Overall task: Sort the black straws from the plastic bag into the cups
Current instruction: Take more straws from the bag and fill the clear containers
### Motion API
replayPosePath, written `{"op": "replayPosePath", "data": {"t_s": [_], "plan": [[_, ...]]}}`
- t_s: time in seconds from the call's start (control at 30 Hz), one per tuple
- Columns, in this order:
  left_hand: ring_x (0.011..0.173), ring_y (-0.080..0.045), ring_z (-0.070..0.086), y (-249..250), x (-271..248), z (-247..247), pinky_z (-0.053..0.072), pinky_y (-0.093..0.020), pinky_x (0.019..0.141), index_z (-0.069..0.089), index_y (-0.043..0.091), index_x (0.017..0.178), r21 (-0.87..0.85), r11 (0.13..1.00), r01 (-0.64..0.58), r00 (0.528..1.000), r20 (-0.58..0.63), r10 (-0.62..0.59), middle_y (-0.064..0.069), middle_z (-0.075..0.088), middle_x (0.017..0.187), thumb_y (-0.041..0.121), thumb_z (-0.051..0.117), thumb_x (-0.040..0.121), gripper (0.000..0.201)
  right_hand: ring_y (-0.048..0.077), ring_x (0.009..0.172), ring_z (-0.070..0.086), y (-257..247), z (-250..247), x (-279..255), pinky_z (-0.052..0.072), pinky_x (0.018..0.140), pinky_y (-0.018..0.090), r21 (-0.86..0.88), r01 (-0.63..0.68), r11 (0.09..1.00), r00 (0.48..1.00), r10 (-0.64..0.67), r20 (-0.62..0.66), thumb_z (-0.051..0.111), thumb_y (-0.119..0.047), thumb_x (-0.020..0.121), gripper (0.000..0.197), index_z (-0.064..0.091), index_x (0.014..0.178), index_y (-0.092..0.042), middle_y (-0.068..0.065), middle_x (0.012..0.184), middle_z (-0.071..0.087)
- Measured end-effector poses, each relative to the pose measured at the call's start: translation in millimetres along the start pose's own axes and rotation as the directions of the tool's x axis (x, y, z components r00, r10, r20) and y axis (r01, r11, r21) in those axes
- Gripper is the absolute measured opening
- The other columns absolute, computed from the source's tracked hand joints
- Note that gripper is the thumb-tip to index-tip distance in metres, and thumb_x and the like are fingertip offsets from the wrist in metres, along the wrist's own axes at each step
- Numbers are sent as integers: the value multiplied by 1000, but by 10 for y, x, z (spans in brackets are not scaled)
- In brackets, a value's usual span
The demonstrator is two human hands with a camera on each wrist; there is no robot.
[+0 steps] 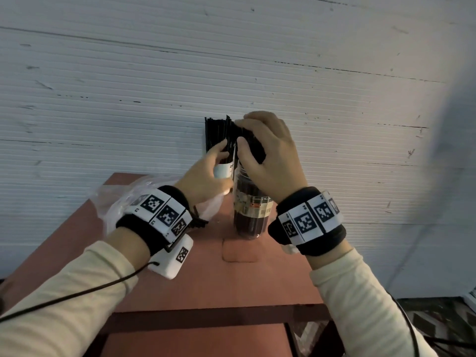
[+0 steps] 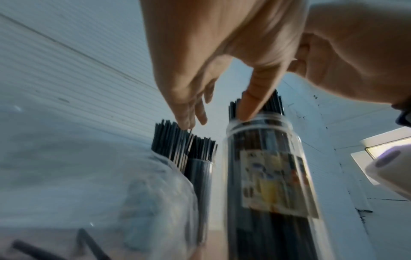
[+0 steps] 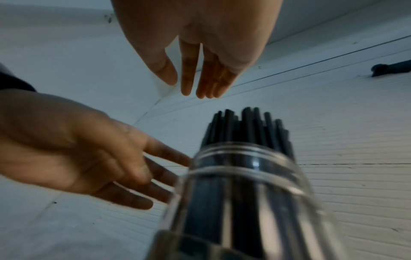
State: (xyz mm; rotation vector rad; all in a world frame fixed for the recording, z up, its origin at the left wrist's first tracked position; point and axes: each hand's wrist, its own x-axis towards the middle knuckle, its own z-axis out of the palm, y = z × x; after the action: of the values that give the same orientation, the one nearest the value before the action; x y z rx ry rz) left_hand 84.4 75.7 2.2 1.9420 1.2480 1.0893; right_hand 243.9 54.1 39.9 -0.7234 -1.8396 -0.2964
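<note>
Two clear cups stand at the back of the red table (image 1: 206, 284), both packed with upright black straws. The near cup (image 1: 251, 217) carries a label; the far cup (image 1: 222, 171) is behind it to the left. My right hand (image 1: 257, 130) hovers over the near cup's straws (image 3: 246, 126), fingers straight in the right wrist view, holding nothing. My left hand (image 2: 218, 117) reaches between the cups: its fingertips (image 2: 186, 124) touch the far cup's straws (image 2: 177, 142) and its thumb (image 2: 249, 107) rests at the near cup's rim. The crumpled plastic bag (image 1: 113, 199) lies at the left.
A white ribbed wall (image 1: 231, 73) rises right behind the cups. The table's front edge (image 1: 219, 307) lies near me, with patterned floor (image 1: 425, 323) off its right side. A black cable (image 1: 77, 295) trails from my left wrist.
</note>
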Motion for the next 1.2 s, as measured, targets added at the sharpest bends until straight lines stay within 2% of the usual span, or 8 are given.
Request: {"op": "replayPosePath", "data": {"t_s": [0.1, 0.2, 0.3, 0.43, 0.57, 0.87, 1.03, 1.2], "plan": [[115, -5, 53, 33, -181, -315, 39, -17, 94, 55, 34, 123, 90, 994, -67, 966, -244, 87, 10, 60, 124, 5, 56, 86, 47, 15, 83, 54, -186, 139, -20, 41, 75, 18, 121, -24, 992, 999, 21, 28, 53, -4, 84, 15, 67, 88, -6, 2, 90, 61], [106, -2, 58, -56, -367, -636, 43, -14, 91, 64, 36, 105, 149, 986, -72, 940, -320, 117, 15, 65, 113, 7, 56, 86, 35, 10, 77, 55, -319, 341, -63, 40, 70, 17, 148, -191, 970, 925, 128, 357, 51, -4, 84, 19, 70, 83, -8, -1, 83, 65], [115, -11, 55, -230, -517, -932, 44, -35, 102, 66, 39, 100, 232, 972, 32, 956, -292, 38, 13, 64, 118, 23, 61, 81, 25, 16, 92, 59, -321, 646, -134, 43, 79, 22, -58, -315, 947, 651, 260, 713, 52, -15, 91, 24, 71, 106, -12, 1, 99, 68], [131, -14, 45, -481, -690, -1187, 33, -28, 106, 61, 45, 108, 450, 875, 177, 976, 31, -214, 6, 53, 138, 26, 75, 80, 36, 24, 123, 50, -315, 1034, -165, 39, 103, 33, -260, -161, 952, 286, 297, 911, 45, -37, 99, 39, 58, 128, -16, 5, 133, 55], [132, -16, 41, -645, -829, -1172, 31, -20, 95, 56, 38, 127, 451, 857, 249, 941, 98, -325, 5, 44, 146, 9, 73, 81, 57, 27, 141, 31, -217, 1365, -221, 25, 115, 37, -362, 6, 932, 136, 358, 924, 43, -50, 97, 61, 33, 149, -18, 8, 155, 31], [135, -21, 39, -850, -851, -1233, 41, -30, 97, 48, 36, 135, 335, 909, 249, 964, 1, -265, 2, 41, 148, -8, 65, 76, 75, 24, 114, 55, -298, 1678, -213, 44, 99, 40, -334, 60, 941, 214, 315, 925, 64, -45, 81, 52, 54, 131, -32, 0, 124, 59], [135, -19, 38, -877, -841, -1260, 48, -11, 59, 44, 35, 139, 232, 941, 248, 967, -8, -253, 3, 35, 151, -16, 57, 79, 80, 18, 103, 58, -402, 1668, -218, 46, 92, 31, -285, 133, 949, 356, 223, 908, 65, -36, 83, 36, 62, 118, -27, -7, 109, 63], [132, -5, 30, -864, -811, -1258, 40, 2, 70, 44, 30, 140, 169, 963, 208, 978, -11, -209, 4, 35, 150, -22, 52, 77, 82, 24, 102, 61, -450, 1583, -207, 51, 92, 38, -294, 84, 952, 405, 237, 883, 62, -32, 88, 37, 61, 123, -19, 2, 112, 66]]}}
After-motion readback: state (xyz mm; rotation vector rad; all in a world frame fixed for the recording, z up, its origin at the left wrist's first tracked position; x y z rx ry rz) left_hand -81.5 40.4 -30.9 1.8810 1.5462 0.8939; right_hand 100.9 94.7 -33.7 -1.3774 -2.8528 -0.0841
